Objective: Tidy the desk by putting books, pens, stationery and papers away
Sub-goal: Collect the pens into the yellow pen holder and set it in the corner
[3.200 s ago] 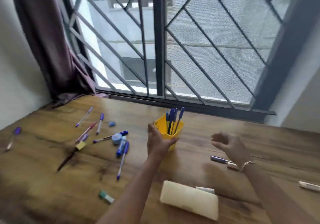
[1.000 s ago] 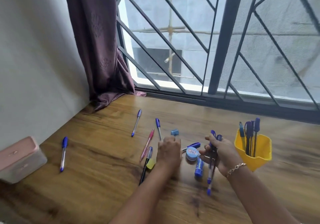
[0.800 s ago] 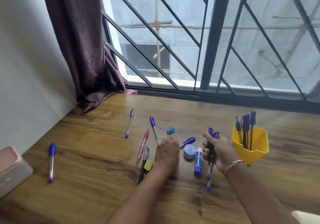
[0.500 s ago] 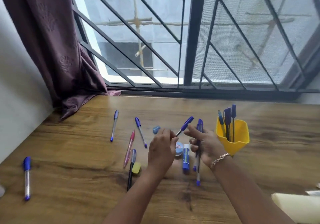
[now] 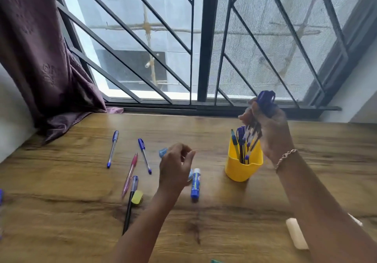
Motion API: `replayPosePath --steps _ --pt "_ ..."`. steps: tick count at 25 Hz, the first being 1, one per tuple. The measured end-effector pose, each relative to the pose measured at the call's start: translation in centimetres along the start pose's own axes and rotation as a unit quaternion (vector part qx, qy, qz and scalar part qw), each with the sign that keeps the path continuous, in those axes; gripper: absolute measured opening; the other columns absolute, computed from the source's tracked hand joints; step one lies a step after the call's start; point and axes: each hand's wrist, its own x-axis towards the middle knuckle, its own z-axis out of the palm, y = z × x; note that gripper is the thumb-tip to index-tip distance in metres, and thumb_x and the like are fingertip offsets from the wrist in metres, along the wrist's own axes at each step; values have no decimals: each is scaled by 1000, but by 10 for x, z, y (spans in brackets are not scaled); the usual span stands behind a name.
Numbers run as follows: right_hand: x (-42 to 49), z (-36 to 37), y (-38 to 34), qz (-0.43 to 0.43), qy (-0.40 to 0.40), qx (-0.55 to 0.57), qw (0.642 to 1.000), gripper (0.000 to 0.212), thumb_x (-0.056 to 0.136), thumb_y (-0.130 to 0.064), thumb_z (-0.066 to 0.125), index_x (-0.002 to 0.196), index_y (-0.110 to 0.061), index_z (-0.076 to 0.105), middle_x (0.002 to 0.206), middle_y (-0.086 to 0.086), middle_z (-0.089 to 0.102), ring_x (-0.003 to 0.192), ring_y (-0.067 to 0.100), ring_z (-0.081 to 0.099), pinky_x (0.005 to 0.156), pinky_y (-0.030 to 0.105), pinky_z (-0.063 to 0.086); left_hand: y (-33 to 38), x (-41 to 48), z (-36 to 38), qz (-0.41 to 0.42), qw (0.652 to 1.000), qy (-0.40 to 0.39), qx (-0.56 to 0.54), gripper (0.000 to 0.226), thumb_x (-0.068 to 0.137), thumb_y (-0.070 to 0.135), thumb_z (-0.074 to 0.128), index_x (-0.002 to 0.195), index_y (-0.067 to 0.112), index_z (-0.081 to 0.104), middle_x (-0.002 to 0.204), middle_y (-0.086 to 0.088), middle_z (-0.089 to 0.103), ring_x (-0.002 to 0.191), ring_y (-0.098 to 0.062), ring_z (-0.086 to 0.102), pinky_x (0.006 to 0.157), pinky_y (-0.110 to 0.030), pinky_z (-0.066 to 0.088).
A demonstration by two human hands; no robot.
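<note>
Pens (image 5: 112, 149) lie left of cup (image 5: 242, 169)

home desk (image 5: 61, 211) by grilled window (image 5: 204, 48)

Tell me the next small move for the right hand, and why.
Probably lower the right hand a little and release its bundle of pens. The bundle is gripped tips-down, and those tips hang right at the mouth of the yellow cup, where other pens stand upright.
</note>
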Motion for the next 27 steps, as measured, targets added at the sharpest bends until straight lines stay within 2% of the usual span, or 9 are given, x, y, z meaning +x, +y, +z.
replayPosePath --steps 7,13,14,15,17,19,21,24,27 --pt "5 -34 52 39 -5 -86 995 11 87 -2 56 90 -11 61 62 -3 69 63 11 64 67 20 54 -17 -3 2 -31 998 -23 45 7 88 15 62 83 10 62 75 4 56 73 -12 54 66 -22 43" --pt "6 -37 50 5 59 -117 991 18 91 -20 56 98 -5 64 67 -11 71 54 1 60 41 15 45 -28 -5 -7 -46 997 -22 52 8 88 17 61 87 9 62 83 -1 61 79 -10 54 72 -23 44" --pt "5 -36 49 -25 72 -158 985 25 90 -27 56 100 -5 64 71 -13 70 57 1 60 45 17 48 -32 -6 -9 -52 997 -16 56 9 88 17 61 88 8 63 85 -3 63 80 -10 54 72 -23 43" --pt "3 -36 46 -69 86 -222 969 31 89 -35 56 101 -8 65 80 -11 70 71 3 63 63 21 54 -36 -6 -12 -57 996 -9 60 9 88 17 62 89 8 63 86 -4 64 81 -12 56 73 -23 43" --pt "-4 -26 41 -182 95 -378 903 39 84 -43 55 101 -10 66 109 5 63 113 21 53 103 37 39 -46 -3 -21 -70 995 8 65 10 87 17 62 90 7 64 88 -6 65 85 -16 60 76 -27 46" --pt "-13 8 40 -252 31 -416 873 41 82 -38 52 101 -5 66 112 5 55 119 18 43 108 28 28 -58 3 -33 -92 992 29 82 11 88 18 62 92 8 65 90 -6 66 87 -18 60 75 -28 46" --pt "-21 56 52 -239 -91 -412 875 38 81 -36 54 101 -6 65 106 1 57 106 5 45 98 14 32 -69 13 -48 -138 982 49 122 13 89 20 60 92 9 65 92 -6 65 88 -20 60 68 -25 40" --pt "-21 120 93 -91 -232 -424 871 26 83 -24 64 105 -10 63 101 4 66 91 13 59 85 28 49 -89 31 -68 -217 954 26 205 20 91 29 57 94 11 64 100 -8 66 96 -24 61 73 -28 43" --pt "-11 161 134 14 -260 -498 828 23 85 -15 61 108 -13 60 95 7 70 91 25 65 79 32 48 -101 38 -76 -290 915 -37 279 33 90 41 54 104 12 61 111 -9 64 107 -27 59 87 -34 48"
